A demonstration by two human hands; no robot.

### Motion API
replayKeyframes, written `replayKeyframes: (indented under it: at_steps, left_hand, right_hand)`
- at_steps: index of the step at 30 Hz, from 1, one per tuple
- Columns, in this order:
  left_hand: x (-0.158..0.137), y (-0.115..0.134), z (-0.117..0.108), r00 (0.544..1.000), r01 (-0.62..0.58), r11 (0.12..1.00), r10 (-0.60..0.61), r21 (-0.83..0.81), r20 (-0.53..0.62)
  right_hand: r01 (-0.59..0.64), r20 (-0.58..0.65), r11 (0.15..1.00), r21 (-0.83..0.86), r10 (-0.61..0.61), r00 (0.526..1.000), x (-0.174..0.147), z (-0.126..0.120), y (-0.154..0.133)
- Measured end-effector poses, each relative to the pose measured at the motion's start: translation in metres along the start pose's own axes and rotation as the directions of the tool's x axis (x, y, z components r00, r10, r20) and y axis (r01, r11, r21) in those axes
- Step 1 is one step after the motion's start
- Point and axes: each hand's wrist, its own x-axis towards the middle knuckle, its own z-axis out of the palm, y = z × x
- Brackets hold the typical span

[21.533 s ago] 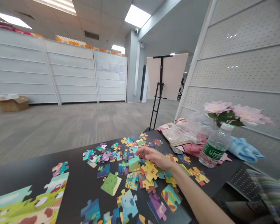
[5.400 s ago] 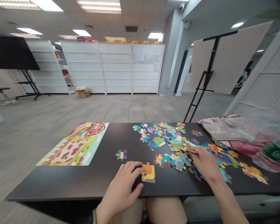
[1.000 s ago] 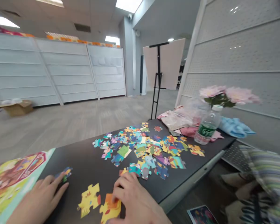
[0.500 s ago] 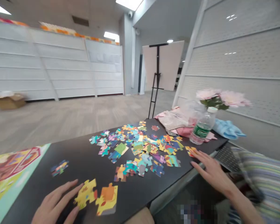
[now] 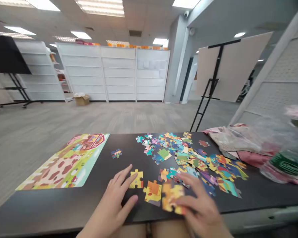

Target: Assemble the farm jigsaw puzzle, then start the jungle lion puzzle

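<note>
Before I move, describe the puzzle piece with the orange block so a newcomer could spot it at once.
On the black table, look at the near edge, between the left hand and the right hand. The orange-block piece lies there, between a yellow piece and a blurred piece by the right hand. Of these three, only it has a grey bottom strip.

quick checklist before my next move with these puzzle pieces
1. Right hand holds yellow-and-orange cardboard puzzle piece: ok.
2. Its printed picture sharp: not ok, blurred.
3. Left hand touching yellow knobbed cardboard piece: cannot tell, fingertips overlap its edge in view.
4. Squarish orange-topped yellow cardboard piece on black tabletop: ok.
5. Clear plastic green-labelled bottle apart from both hands: ok.
</note>
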Motion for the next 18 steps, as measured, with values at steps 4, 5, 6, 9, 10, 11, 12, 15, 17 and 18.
replayKeyframes:
  at_steps: [4,5,6,9,10,11,12,15,17,18]
  left_hand:
    - [-0.018,0.004,0.000,0.999,0.030,0.890,-0.043,-0.454,-0.018]
    - [-0.022,0.000,-0.003,0.993,0.096,0.853,-0.117,-0.512,-0.010]
    - [-0.024,-0.006,-0.006,0.979,0.165,0.822,-0.205,-0.545,-0.014]
    - [-0.020,-0.034,-0.021,0.906,0.295,0.788,-0.410,-0.541,-0.104]
    - [-0.017,-0.045,-0.025,0.892,0.314,0.811,-0.430,-0.493,-0.140]
    - [-0.013,-0.055,-0.028,0.889,0.325,0.854,-0.422,-0.407,-0.176]
    - [-0.008,-0.064,-0.030,0.895,0.325,0.901,-0.390,-0.287,-0.214]
    - [-0.001,-0.087,-0.023,0.913,0.264,0.957,-0.209,0.117,-0.352]
    - [-0.001,-0.101,-0.013,0.925,0.190,0.947,-0.085,0.257,-0.370]
    - [-0.003,-0.108,-0.007,0.949,0.130,0.947,-0.033,0.294,-0.313]
  right_hand:
    - [0.220,0.045,0.948,0.229,-0.237,0.971,0.056,0.064,-0.064]
    - [0.199,0.058,0.949,0.245,-0.219,0.974,0.061,0.070,-0.068]
    - [0.155,0.077,0.960,0.235,-0.177,0.981,0.063,0.073,-0.068]
    - [-0.046,0.159,0.996,0.071,0.034,0.987,0.055,0.062,-0.036]
    - [-0.122,0.178,0.992,-0.001,0.121,0.977,0.052,0.055,-0.019]
    - [-0.194,0.201,0.979,-0.068,0.203,0.958,0.049,0.047,-0.003]
    - [-0.255,0.213,0.960,-0.118,0.275,0.938,0.047,0.039,0.013]
    - [-0.330,0.236,0.928,-0.171,0.364,0.901,0.043,0.020,0.036]
    - [-0.313,0.255,0.938,-0.147,0.342,0.904,0.041,0.015,0.032]
    - [-0.296,0.259,0.947,-0.128,0.320,0.912,0.040,0.015,0.029]
